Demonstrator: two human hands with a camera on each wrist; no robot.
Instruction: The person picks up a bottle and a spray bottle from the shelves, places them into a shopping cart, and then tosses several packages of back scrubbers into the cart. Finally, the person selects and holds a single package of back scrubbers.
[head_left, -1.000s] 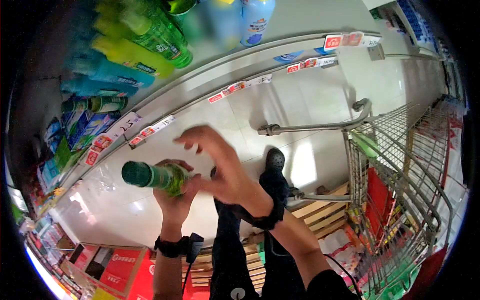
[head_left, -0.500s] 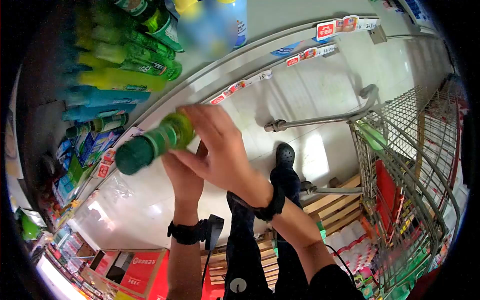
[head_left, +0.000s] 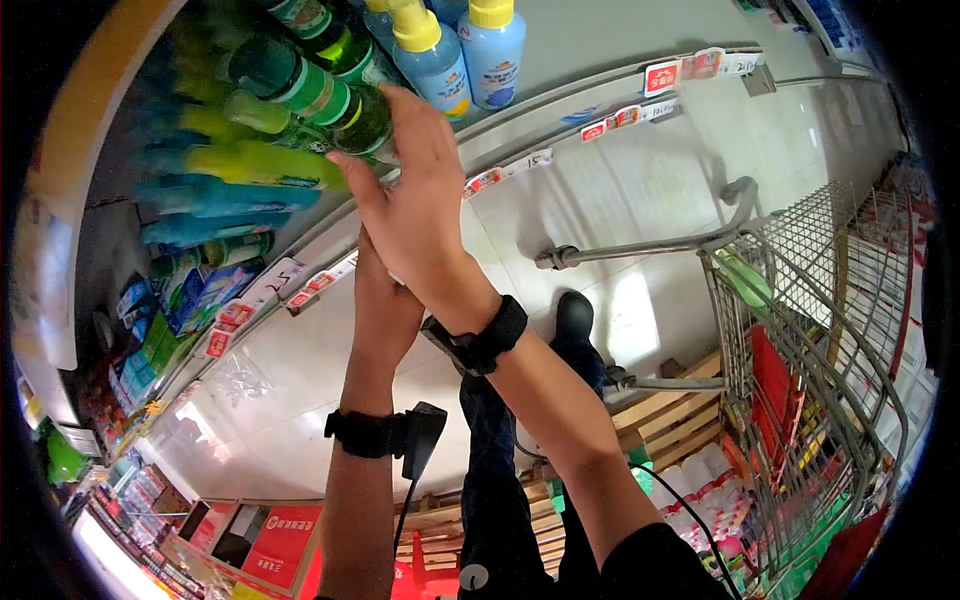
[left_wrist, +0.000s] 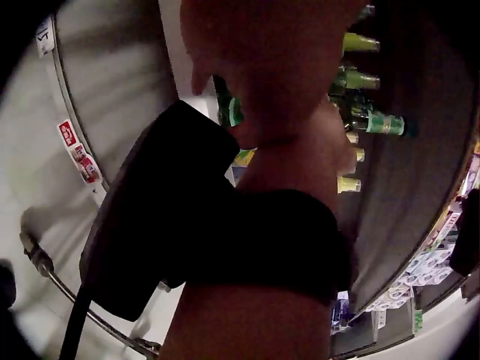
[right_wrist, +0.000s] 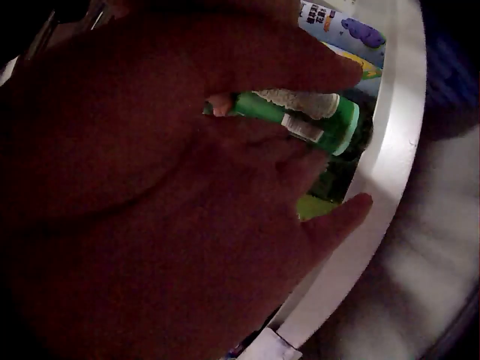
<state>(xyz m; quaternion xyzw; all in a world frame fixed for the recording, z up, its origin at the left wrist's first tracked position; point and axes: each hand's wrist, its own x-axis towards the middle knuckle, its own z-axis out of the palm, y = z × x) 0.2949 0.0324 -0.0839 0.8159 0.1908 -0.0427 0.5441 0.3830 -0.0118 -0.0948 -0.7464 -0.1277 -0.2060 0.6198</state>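
A green bottle with a dark green cap (head_left: 318, 93) lies tilted among bottles on the shelf at the upper left of the head view. My right hand (head_left: 420, 195) is at its lower end, thumb and fingers spread beside it. In the right wrist view the right hand (right_wrist: 187, 142) has its fingers extended around a green bottle (right_wrist: 304, 120). My left hand (head_left: 385, 310) is behind the right; its fingers are mostly hidden. The left wrist view shows the left hand (left_wrist: 296, 161) dark against a green-labelled bottle (left_wrist: 384, 124), apparently holding it.
Blue bottles with yellow caps (head_left: 492, 55) stand right of the hands. Yellow-green bottles (head_left: 255, 165) and boxes line the shelf on the left. Price tags (head_left: 680, 73) run along its edge. A metal shopping cart (head_left: 800, 350) stands right, and a red carton (head_left: 285, 540) lower left.
Both hands and the green bottle have moved up and over the shelf, in among its bottles. The right hand has come to the bottle's lower end.
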